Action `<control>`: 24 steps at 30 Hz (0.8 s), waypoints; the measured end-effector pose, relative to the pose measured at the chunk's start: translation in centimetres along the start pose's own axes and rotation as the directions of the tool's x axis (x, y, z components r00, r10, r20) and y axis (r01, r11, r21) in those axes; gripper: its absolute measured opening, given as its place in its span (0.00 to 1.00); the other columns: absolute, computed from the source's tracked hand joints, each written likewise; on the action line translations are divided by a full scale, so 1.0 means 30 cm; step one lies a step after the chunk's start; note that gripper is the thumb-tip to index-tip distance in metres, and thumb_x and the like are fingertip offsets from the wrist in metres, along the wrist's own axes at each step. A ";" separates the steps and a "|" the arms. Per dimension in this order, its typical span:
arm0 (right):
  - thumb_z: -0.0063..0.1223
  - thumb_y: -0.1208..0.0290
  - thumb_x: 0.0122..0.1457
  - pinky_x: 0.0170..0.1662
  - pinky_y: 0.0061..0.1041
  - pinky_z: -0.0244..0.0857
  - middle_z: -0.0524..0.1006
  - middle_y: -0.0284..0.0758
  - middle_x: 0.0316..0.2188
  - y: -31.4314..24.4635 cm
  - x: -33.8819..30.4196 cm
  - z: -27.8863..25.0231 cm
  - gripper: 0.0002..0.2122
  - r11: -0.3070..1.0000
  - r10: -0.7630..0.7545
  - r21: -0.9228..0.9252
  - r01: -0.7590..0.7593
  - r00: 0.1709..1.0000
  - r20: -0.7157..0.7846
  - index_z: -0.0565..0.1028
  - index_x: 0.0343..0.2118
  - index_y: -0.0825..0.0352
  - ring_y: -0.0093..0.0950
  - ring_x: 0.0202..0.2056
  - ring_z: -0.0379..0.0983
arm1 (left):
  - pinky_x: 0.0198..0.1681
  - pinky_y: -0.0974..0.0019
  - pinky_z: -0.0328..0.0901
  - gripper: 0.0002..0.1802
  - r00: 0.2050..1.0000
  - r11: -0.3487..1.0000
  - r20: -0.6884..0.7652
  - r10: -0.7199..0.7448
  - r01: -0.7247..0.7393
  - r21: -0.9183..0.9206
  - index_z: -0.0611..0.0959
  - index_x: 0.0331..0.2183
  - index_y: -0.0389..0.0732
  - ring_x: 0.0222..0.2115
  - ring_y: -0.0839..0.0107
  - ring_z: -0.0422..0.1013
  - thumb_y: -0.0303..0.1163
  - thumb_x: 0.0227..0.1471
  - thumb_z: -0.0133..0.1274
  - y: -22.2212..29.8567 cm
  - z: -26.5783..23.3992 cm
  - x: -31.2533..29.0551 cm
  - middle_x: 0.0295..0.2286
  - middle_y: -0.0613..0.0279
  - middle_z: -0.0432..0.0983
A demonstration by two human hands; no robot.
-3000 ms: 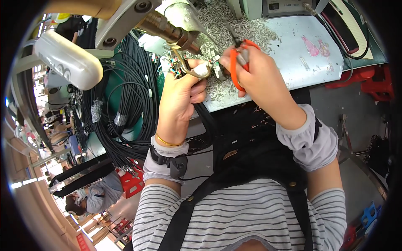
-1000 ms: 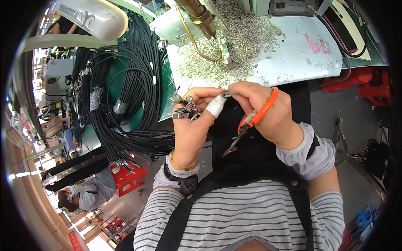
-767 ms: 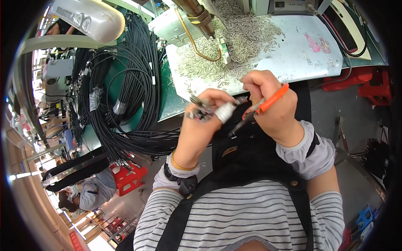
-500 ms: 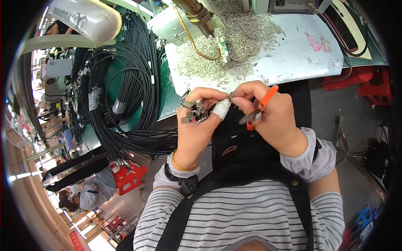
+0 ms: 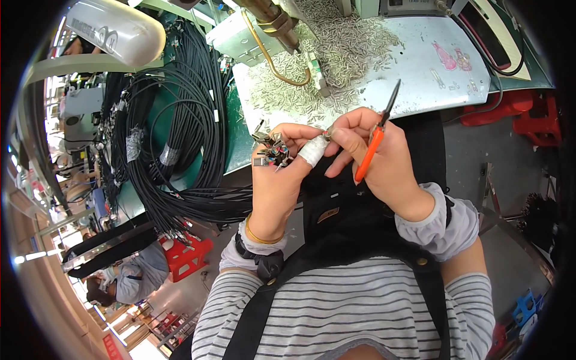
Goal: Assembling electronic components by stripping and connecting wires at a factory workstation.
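My left hand (image 5: pixel 277 189) is closed round several cable ends with silver metal connectors (image 5: pixel 273 153), which stick out beside the fingers. White tape (image 5: pixel 313 151) wraps its thumb. At the thumb and fingertips a small cable end (image 5: pixel 327 133) with a bit of red shows. The tips of my right hand (image 5: pixel 390 165) meet it there, pinched close together. Across the right palm lie orange-handled scissors (image 5: pixel 370 153), their dark blades pointing up and away to the right. Fingers partly hide the small piece between the hands.
Beyond my hands, a pile of small metal sleeves (image 5: pixel 351 54) covers part of a white work plate (image 5: pixel 420 66), under a machine head (image 5: pixel 279 24). Coiled black cables (image 5: pixel 192 120) lie on the green table at left. Red stools (image 5: pixel 186 258) and a seated person (image 5: pixel 135 279) are farther off.
The scissors have turned in my right hand: their blades pointed down to the left and now point up to the right. Both hands stay together at the fingertips.
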State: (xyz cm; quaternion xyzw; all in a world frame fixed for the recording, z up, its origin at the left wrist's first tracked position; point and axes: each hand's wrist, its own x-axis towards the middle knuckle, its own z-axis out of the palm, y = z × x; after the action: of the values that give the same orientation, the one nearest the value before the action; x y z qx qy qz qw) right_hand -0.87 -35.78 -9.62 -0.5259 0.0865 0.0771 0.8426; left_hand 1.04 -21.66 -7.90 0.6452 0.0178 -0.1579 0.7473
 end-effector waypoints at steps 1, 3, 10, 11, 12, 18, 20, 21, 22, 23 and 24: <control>0.49 0.70 0.53 0.18 0.14 0.59 0.70 0.33 0.19 0.001 -0.001 -0.008 0.08 1.000 -0.001 0.000 0.001 1.000 -0.001 0.67 0.27 0.71 0.21 0.14 0.66 | 0.33 0.78 0.63 0.09 1.000 0.999 0.023 0.004 -0.003 -0.038 0.73 0.32 0.32 0.29 0.79 0.68 0.16 0.43 0.50 -0.001 -0.004 0.001 0.28 0.62 0.72; 0.53 0.69 0.50 0.17 0.17 0.59 0.70 0.34 0.16 0.000 -0.009 -0.045 0.10 0.936 -0.021 -0.348 0.061 0.993 0.120 0.67 0.24 0.72 0.21 0.14 0.66 | 0.34 0.78 0.62 0.09 0.999 0.999 0.002 0.035 -0.035 -0.038 0.73 0.32 0.32 0.29 0.80 0.68 0.17 0.43 0.50 0.000 -0.005 -0.002 0.28 0.62 0.72; 0.59 0.69 0.44 0.17 0.23 0.56 0.63 0.37 0.08 0.003 -0.032 -0.043 0.14 0.531 -0.044 -0.828 0.182 0.981 0.188 0.66 0.18 0.72 0.20 0.13 0.65 | 0.35 0.79 0.62 0.09 0.986 0.986 -0.044 0.158 -0.155 0.060 0.73 0.31 0.33 0.30 0.80 0.68 0.17 0.43 0.50 0.009 0.013 -0.013 0.28 0.62 0.72; 0.58 0.70 0.44 0.17 0.24 0.55 0.62 0.38 0.08 0.007 -0.032 -0.035 0.13 0.529 -0.083 -0.827 0.188 0.982 0.170 0.65 0.17 0.72 0.20 0.13 0.64 | 0.33 0.80 0.61 0.08 0.985 0.985 -0.053 0.164 -0.160 0.066 0.73 0.31 0.33 0.28 0.81 0.67 0.17 0.43 0.50 0.013 0.020 -0.013 0.27 0.63 0.71; 0.57 0.71 0.45 0.16 0.26 0.54 0.61 0.39 0.08 0.009 -0.031 -0.032 0.13 0.526 -0.124 -0.828 0.193 0.981 0.150 0.64 0.16 0.72 0.20 0.12 0.64 | 0.31 0.80 0.61 0.08 0.984 0.984 -0.059 0.170 -0.166 0.071 0.73 0.31 0.33 0.27 0.82 0.66 0.18 0.43 0.50 0.016 0.028 -0.010 0.26 0.64 0.71; 0.51 0.70 0.50 0.15 0.22 0.54 0.63 0.34 0.08 -0.004 -0.013 -0.059 0.11 0.886 0.044 -0.464 0.013 0.993 0.112 0.65 0.19 0.71 0.20 0.12 0.64 | 0.18 0.82 0.53 0.08 0.993 0.986 -0.035 -0.112 0.115 0.120 0.74 0.31 0.35 0.17 0.87 0.59 0.21 0.44 0.51 0.038 -0.019 0.083 0.20 0.70 0.67; 0.47 0.70 0.53 0.14 0.19 0.55 0.65 0.31 0.09 -0.027 -0.005 -0.060 0.10 0.960 0.192 -0.212 -0.181 0.981 0.032 0.67 0.21 0.70 0.18 0.12 0.63 | 0.15 0.81 0.47 0.07 0.992 0.988 0.018 -0.124 0.125 -0.093 0.74 0.30 0.36 0.14 0.88 0.54 0.22 0.43 0.51 0.024 -0.040 0.142 0.18 0.73 0.64; 0.47 0.70 0.53 0.14 0.19 0.55 0.65 0.31 0.09 -0.029 0.009 -0.055 0.10 0.961 0.193 -0.209 -0.182 0.980 0.036 0.67 0.21 0.70 0.18 0.12 0.63 | 0.13 0.81 0.44 0.07 0.991 0.971 0.045 -0.125 0.131 -0.198 0.74 0.30 0.36 0.13 0.88 0.51 0.22 0.43 0.51 0.021 -0.047 0.164 0.16 0.74 0.62; 0.47 0.69 0.53 0.15 0.18 0.55 0.66 0.30 0.10 -0.035 0.033 -0.050 0.09 0.970 0.071 -0.232 -0.072 0.997 -0.013 0.67 0.22 0.70 0.18 0.11 0.62 | 0.13 0.81 0.44 0.07 0.991 0.971 0.050 -0.128 0.135 -0.198 0.74 0.30 0.36 0.13 0.88 0.51 0.22 0.43 0.51 0.023 -0.040 0.187 0.16 0.74 0.62; 0.46 0.69 0.54 0.15 0.16 0.55 0.66 0.29 0.11 -0.041 0.063 -0.044 0.09 0.965 -0.053 -0.261 0.036 0.997 -0.059 0.67 0.23 0.70 0.17 0.11 0.61 | 0.13 0.81 0.43 0.07 0.988 0.970 0.029 -0.152 0.154 -0.188 0.74 0.30 0.36 0.12 0.88 0.51 0.22 0.43 0.51 0.031 -0.029 0.207 0.16 0.74 0.62; 0.45 0.69 0.54 0.15 0.15 0.55 0.66 0.28 0.12 -0.047 0.092 -0.038 0.09 0.946 -0.178 -0.292 0.143 0.980 -0.095 0.67 0.24 0.70 0.16 0.11 0.60 | 0.12 0.81 0.43 0.06 0.985 0.969 0.002 -0.172 0.170 -0.177 0.74 0.30 0.36 0.11 0.88 0.50 0.22 0.43 0.51 0.044 -0.019 0.223 0.15 0.74 0.61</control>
State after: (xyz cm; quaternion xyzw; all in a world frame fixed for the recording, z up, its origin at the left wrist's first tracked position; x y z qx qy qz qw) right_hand 2.07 -37.31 -9.50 -0.6501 0.0818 -0.0118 0.7553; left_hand 7.82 -22.37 -8.28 0.5734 0.0922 -0.2153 0.7851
